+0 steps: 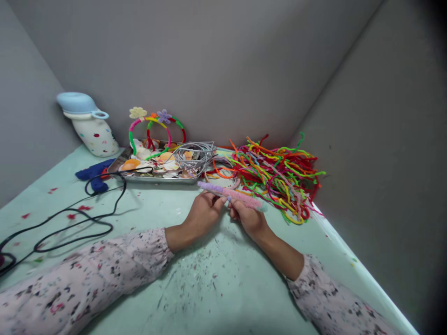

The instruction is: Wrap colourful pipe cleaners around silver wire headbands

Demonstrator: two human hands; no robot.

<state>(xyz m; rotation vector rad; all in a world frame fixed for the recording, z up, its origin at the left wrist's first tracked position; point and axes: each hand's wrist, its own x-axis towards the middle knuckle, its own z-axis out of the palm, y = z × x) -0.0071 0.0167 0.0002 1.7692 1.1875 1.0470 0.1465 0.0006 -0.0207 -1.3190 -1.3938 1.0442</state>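
In front of me a headband (240,196), seen nearly edge-on, is wrapped in fuzzy pipe cleaner of lilac, pink and pale teal. My left hand (202,215) is closed, its thumb and fingers pinching at the lilac part. The fingers of my right hand (249,219) wrap the pink part from below. A small lilac bit shows between the two hands, and the fingertips partly hide what they press. Behind my right hand lies a tangled heap of coloured pipe cleaners (279,167).
A metal tray (164,180) holds shell-like pieces, two finished flower headbands (170,135) and coiled silver wire (197,156). At its left lie a blue glue gun (94,170) and its looping black cord (101,222). A blue-lidded bottle (92,125) stands against the grey partition (195,60).
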